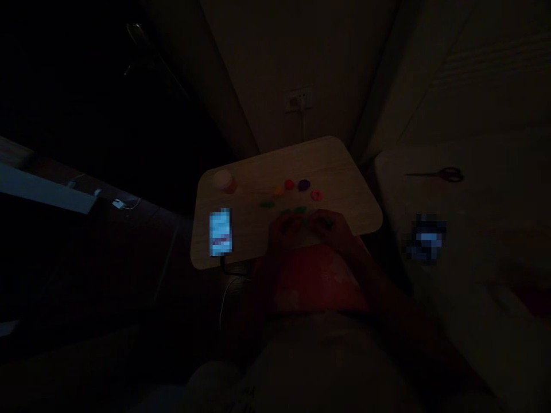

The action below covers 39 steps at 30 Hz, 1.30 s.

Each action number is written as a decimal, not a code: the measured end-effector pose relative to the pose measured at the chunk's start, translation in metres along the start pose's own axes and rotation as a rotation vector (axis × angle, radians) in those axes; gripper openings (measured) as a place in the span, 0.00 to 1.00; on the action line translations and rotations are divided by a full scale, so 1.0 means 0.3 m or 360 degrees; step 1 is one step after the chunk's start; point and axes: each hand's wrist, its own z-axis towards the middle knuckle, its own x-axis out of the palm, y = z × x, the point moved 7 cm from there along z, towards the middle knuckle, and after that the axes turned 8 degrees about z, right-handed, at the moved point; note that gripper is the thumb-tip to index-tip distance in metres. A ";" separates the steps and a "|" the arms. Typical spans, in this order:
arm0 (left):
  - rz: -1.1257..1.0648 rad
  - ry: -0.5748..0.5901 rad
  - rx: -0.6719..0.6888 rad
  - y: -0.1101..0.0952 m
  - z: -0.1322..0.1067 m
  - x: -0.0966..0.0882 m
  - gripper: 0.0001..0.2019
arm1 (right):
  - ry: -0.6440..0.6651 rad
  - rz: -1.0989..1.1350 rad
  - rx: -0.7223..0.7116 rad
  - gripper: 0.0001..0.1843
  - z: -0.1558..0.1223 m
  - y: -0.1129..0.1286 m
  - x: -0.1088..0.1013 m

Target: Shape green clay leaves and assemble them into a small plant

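Note:
The room is very dark. My left hand (284,232) and my right hand (333,226) rest close together at the near edge of a small light wooden table (344,172). Their fingers curl around small pieces between them, possibly green, too dim to name. Beyond the hands lie small coloured lumps: a red one (289,184), a purple one (304,184), a pink ring-shaped one (317,195), an orange one (278,190) and a green one (267,203).
A lit phone (220,232) lies on the table's near left corner with a cable hanging off. A small round tub (224,180) stands at the far left. Scissors (443,174) lie on the pale surface to the right. A wall socket (298,100) is behind the table.

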 end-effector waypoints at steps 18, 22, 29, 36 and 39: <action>0.0156 0.0058 0.0131 -0.043 0.000 0.023 0.16 | -0.0106 0.0048 0.0090 0.09 -0.001 -0.027 -0.010; 0.0139 0.0032 0.0154 -0.049 0.004 0.021 0.16 | -0.0156 0.0023 0.0063 0.09 0.000 -0.023 -0.011; 0.0113 -0.0035 0.0082 -0.033 0.005 0.008 0.15 | -0.0196 0.0149 0.0181 0.12 0.001 -0.043 -0.003; 0.0080 -0.0026 0.0055 -0.034 0.003 0.007 0.11 | -0.0164 0.0049 0.0132 0.11 -0.001 -0.024 -0.005; 0.0073 -0.0058 0.0074 -0.039 0.003 0.005 0.10 | -0.0125 0.0014 0.0108 0.10 0.000 -0.016 0.001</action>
